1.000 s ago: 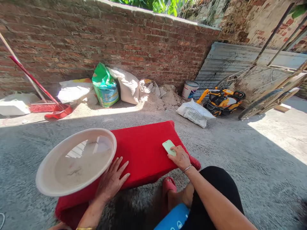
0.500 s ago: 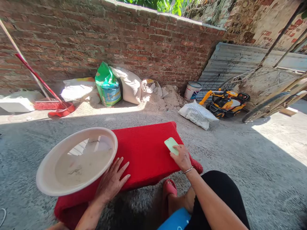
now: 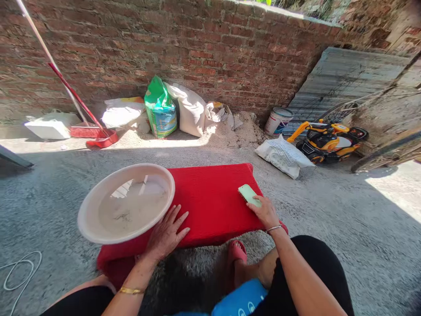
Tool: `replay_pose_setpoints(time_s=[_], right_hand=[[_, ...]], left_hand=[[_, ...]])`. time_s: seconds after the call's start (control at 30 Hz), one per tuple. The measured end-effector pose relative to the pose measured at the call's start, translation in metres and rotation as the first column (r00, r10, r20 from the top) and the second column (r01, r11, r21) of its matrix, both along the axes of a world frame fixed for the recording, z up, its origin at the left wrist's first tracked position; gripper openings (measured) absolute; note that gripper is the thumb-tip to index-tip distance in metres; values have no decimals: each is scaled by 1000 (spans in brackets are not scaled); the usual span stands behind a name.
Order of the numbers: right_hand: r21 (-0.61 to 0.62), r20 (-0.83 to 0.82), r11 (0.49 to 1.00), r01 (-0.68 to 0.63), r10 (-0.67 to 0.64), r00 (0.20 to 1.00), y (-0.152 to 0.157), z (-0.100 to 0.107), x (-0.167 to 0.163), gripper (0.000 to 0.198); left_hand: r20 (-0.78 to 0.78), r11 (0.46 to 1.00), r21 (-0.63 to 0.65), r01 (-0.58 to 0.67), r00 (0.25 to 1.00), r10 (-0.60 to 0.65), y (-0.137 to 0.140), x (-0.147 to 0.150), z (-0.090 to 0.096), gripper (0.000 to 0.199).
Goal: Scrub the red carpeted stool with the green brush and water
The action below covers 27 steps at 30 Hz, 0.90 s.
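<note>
A wet-looking red cloth [image 3: 210, 193] is spread over a low bench-like surface in front of me. My right hand [image 3: 265, 212] holds a pale green scrub brush [image 3: 249, 194] at its near end, bristles facing down on the cloth's right side. My left hand [image 3: 168, 232] lies flat, fingers spread, on the cloth's near left part. Just beyond it, a wide pale plastic basin [image 3: 90, 224] with water rests on the left end of the cloth, its rim close to my fingers.
Beyond the bench, a green bag [image 3: 160, 109], a white sack [image 3: 192, 112] and a sand heap [image 3: 241, 129] line the brick wall [image 3: 210, 57]. A white bag [image 3: 284, 156] and toy excavator [image 3: 329, 141] are at right. A red dustpan [image 3: 103, 139] and a coiled cable [image 3: 23, 274] are at left.
My view has turned left and tipped slightly down, so the scene sits further right. The left hand stays flat on the cloth; the right hand keeps hold of the scrub brush near the cloth's right edge.
</note>
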State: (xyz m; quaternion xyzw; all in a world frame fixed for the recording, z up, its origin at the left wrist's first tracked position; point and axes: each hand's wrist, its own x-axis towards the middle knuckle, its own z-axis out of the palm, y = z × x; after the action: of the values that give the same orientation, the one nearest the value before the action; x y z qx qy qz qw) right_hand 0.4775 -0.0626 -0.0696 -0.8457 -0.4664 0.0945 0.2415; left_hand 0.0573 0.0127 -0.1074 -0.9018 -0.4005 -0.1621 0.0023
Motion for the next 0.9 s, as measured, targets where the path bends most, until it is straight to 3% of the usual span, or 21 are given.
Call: replay_pose_setpoints(time_s=[0.1,0.17,0.3,0.43,0.5,0.57,0.67,0.8,0.9], right_hand=[[-78,41,982,172,-169,985,-8,8,14,44],[-48,82,979,200,-196,977,-7,11,7,45],[2,127,1000,-18,17,992,10,10,-53,42],[-30,238,952,-306,304,923,24,4,-119,39],[-51,291,938,-343,343,893,26,5,-126,40],[-93,300,959,-266,282,912,24,8,-109,40],[-177,265,984,-31,78,961,10,17,-58,43],[-237,233,936,260,-204,951,-12,26,4,54],[-185,228,945,268,-224,947,-12,24,3,54]], left_hand=[[-3,1000,-16,-3,1000,3,-2,1,1,50],[7,1000,-28,-11,1000,11,-3,3,2,50],[17,999,-39,-28,999,29,-4,4,3,49],[0,999,-35,-23,1000,23,-4,4,6,49],[-22,999,-30,-21,1000,20,-4,4,7,50],[-32,999,-35,-22,999,21,-4,4,8,50],[-11,998,-60,-30,1000,29,-5,6,9,50],[2,996,-91,-21,1000,22,-7,8,11,51],[7,995,-97,-28,1000,29,-7,8,13,51]])
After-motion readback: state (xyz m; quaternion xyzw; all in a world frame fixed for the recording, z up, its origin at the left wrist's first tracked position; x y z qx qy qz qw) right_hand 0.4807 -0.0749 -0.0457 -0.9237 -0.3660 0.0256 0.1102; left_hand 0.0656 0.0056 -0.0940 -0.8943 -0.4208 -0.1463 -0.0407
